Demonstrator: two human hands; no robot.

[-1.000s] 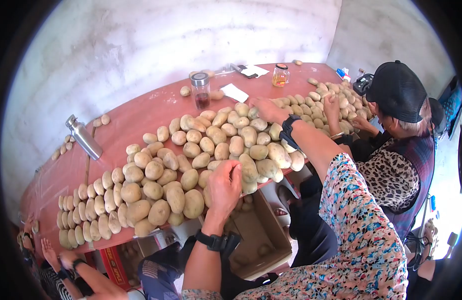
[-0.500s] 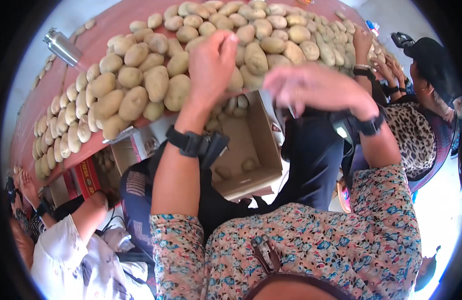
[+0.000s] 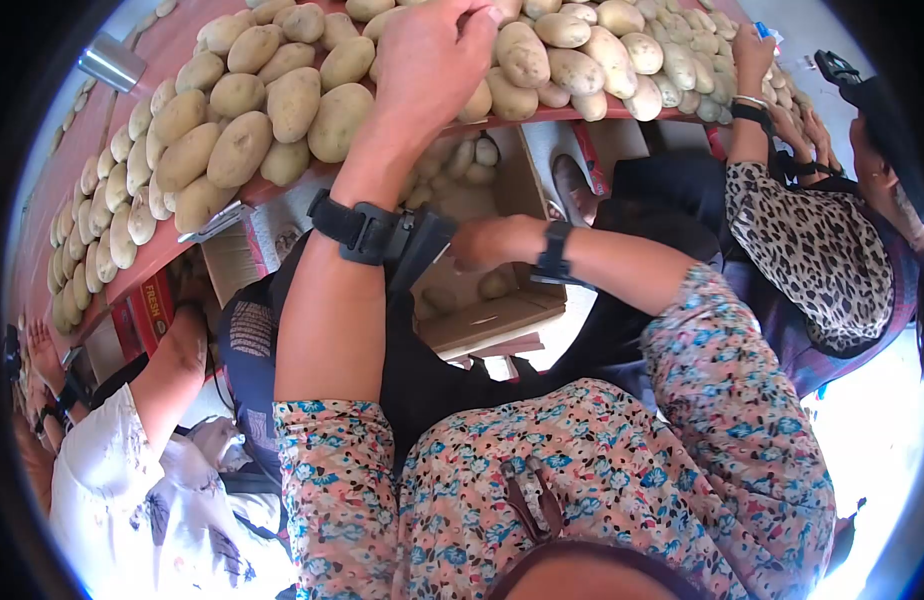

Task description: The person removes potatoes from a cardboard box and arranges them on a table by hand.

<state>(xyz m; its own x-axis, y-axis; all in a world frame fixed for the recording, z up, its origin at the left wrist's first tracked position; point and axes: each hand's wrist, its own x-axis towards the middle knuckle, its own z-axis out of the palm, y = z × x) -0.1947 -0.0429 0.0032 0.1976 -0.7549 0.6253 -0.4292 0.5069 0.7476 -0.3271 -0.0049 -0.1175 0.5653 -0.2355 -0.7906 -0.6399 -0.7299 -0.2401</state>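
My left hand (image 3: 434, 60) is over the front part of the potato pile (image 3: 294, 103), its fingers curled together. Whatever they hold, if anything, is hidden. A black strap (image 3: 367, 232) with a dark device circles that wrist. Down at the open cardboard box (image 3: 502, 322) below the table edge is my right hand (image 3: 479, 244); its fingers are hidden behind the left wrist's device. Several potatoes (image 3: 470, 160) lie inside the box, mostly at its far end.
The red table (image 3: 194, 262) carries rows of potatoes and a metal bottle (image 3: 112, 62). A person in a leopard-print top (image 3: 817, 250) works at right; another in a white top (image 3: 117, 470) sits at left. A red carton (image 3: 154, 305) stands under the table.
My right hand has moved down and left, from above the table edge into the cardboard box. My left hand stays closed over the pile. The view has tilted lower.
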